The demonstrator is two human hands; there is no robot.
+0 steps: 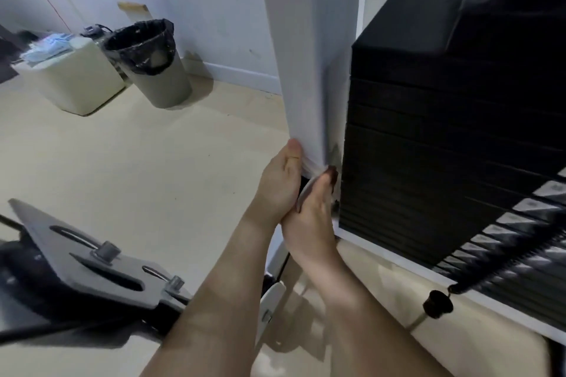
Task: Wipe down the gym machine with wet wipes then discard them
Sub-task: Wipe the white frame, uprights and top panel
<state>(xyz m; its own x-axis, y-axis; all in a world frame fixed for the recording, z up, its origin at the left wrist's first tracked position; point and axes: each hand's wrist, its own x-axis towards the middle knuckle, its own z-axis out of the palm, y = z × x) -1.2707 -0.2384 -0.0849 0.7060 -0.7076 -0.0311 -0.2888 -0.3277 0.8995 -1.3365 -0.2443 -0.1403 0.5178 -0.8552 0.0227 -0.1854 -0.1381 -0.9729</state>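
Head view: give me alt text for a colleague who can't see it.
The left hand and right hand grip a wipe round the foot of the gym machine's white post, beside the black weight stack. A bin lined with a black bag stands by the wall at back left.

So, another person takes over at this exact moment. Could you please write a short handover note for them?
Left hand: grips the foot of the white post, thumb up along its edge.
Right hand: grips the same spot from the other side; the wipe is squeezed between both hands and the post.
Bin: black liner, open, by the far wall to the left.
Done: wiping is at the post's lower end; how much else is clean cannot be told.
Left: probably the rest of the machine, then drop the wipe in the bin.
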